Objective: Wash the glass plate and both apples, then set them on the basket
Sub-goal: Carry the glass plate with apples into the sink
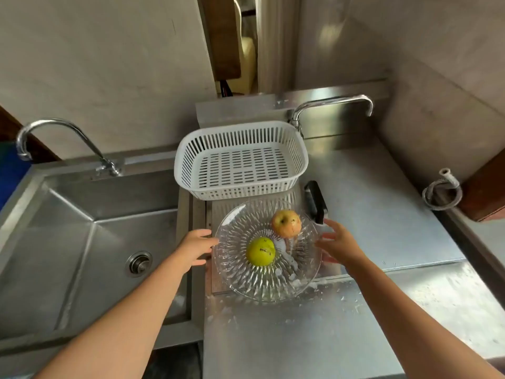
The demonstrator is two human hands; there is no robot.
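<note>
Glass plate (266, 280) on the steel surface (382, 201), near edge of the white basket (240, 160). Green apple (260, 251) and reddish apple (286, 223) sit loose in it. Left hand (194, 248) and right hand (337, 246) flank the rim, fingers spread, gripping nothing. Risk, as I judge it: ribbed glass looks wet; a tilted lift could roll the round apples off. Sink (82, 228) to the left; black-handled tool (317, 201) just beside the plate.

A kitchen: steel sink (90, 236), taps (58, 138), steel counter (382, 203).
</note>
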